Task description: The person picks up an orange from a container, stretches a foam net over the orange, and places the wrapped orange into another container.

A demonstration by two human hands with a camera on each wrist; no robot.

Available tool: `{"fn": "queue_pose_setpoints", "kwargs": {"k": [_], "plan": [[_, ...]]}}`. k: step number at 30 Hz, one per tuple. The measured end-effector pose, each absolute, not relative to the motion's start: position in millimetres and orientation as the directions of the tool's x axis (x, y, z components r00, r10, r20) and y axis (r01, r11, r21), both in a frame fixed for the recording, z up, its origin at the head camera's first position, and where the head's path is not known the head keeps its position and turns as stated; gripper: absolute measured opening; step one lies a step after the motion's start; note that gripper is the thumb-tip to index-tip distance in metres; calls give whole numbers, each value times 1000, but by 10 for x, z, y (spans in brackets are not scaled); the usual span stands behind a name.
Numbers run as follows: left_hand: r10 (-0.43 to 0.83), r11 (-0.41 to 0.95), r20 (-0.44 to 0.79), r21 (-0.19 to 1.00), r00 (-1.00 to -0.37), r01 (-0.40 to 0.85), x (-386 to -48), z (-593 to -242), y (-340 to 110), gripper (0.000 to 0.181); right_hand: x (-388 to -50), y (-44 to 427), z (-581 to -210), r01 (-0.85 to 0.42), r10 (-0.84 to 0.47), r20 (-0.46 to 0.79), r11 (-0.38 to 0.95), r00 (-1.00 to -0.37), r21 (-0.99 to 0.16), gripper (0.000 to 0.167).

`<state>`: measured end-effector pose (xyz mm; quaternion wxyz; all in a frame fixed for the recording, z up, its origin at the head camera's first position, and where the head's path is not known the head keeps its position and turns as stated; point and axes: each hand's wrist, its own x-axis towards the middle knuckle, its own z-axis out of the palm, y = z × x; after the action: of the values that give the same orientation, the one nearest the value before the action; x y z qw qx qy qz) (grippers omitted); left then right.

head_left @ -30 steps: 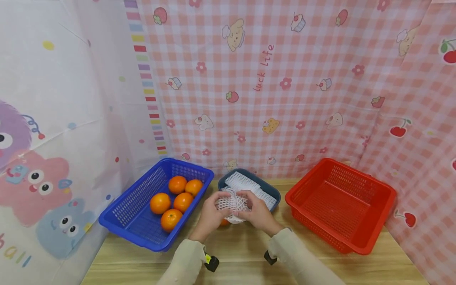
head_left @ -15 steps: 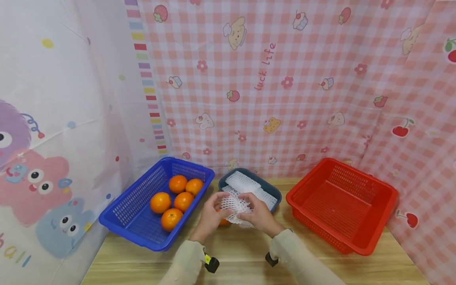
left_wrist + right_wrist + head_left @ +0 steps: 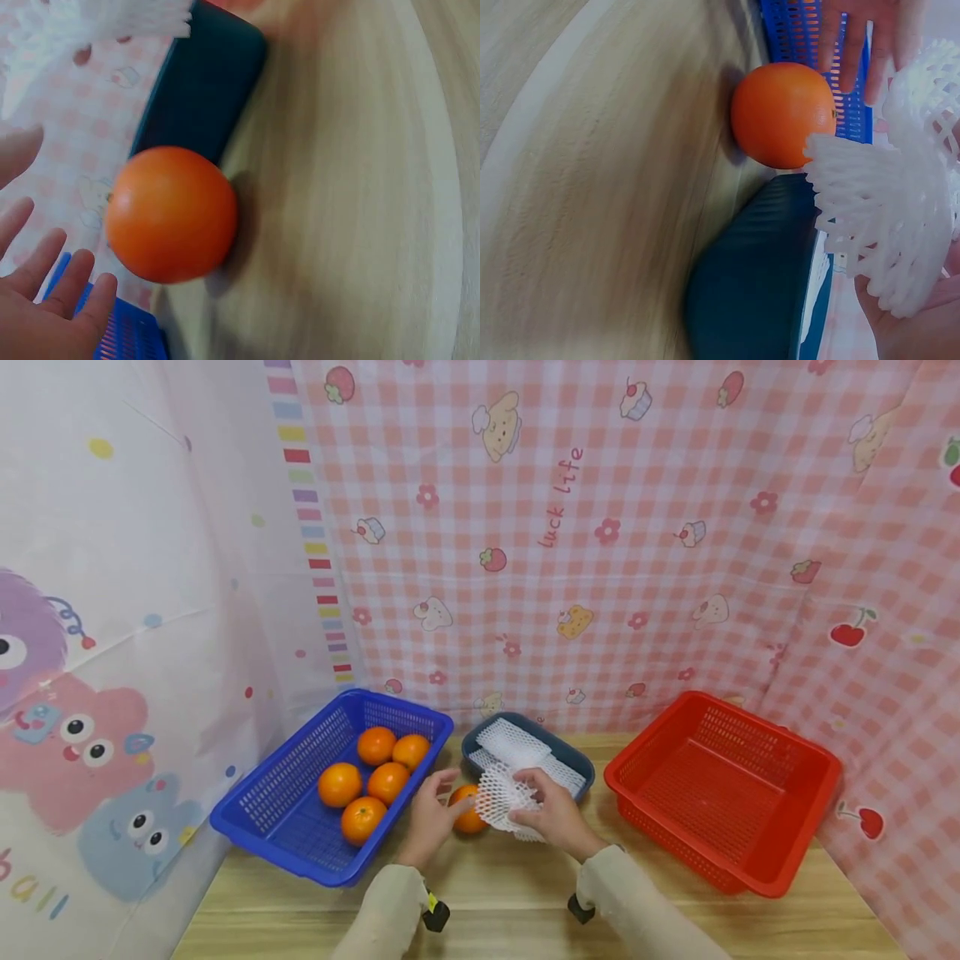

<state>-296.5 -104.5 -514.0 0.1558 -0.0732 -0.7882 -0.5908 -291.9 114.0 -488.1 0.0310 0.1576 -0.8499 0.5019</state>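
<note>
A white foam fruit net point(image 3: 504, 797) hangs spread from my right hand point(image 3: 558, 817), which grips it at its right side with thumb and fingers. My left hand point(image 3: 433, 818) is off the net, its fingers apart and holding nothing. Between the hands an orange point(image 3: 467, 810) sits on the wooden table; in the left wrist view the orange point(image 3: 171, 215) lies beside the left hand's fingers, not touching them. The right wrist view shows the net point(image 3: 889, 210) partly in front of the orange point(image 3: 781, 115).
A blue basket point(image 3: 285, 860) with several oranges stands at the left. Behind the hands, a dark teal tray point(image 3: 581, 762) bears more flat foam nets point(image 3: 513, 742). At the right stands a red basket point(image 3: 720, 852). Patterned cloth point(image 3: 465, 527) hangs behind the table point(image 3: 510, 910).
The left hand has let go of the foam net and moved left, toward the orange. The right hand keeps the net and has shifted slightly right. More of the orange now shows.
</note>
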Motion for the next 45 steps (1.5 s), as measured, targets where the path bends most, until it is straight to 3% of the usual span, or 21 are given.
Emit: {"fn": "queue_pose_setpoints", "kwargs": {"k": [8, 21, 33, 45], "plan": [[-4, 421, 297, 867, -955, 268, -3077, -5340, -1038, 61, -2899, 1181, -4920, -273, -237, 179, 458, -955, -846, 52], [21, 412, 266, 876, -964, 251, -3171, -5614, -985, 78, -2901, 1213, -4958, -258, -252, 153, 468, -956, -845, 52], [45, 408, 219, 887, -975, 218, -3155, -5644, -987, 83, -2856, 1260, -4973, -222, -254, 107, 486, -961, -845, 52], [-42, 322, 237, 923, -971, 212, -3058, -5423, -973, 84, -2891, 1276, -5042, -205, -244, 84, 526, -966, -826, 52]]}}
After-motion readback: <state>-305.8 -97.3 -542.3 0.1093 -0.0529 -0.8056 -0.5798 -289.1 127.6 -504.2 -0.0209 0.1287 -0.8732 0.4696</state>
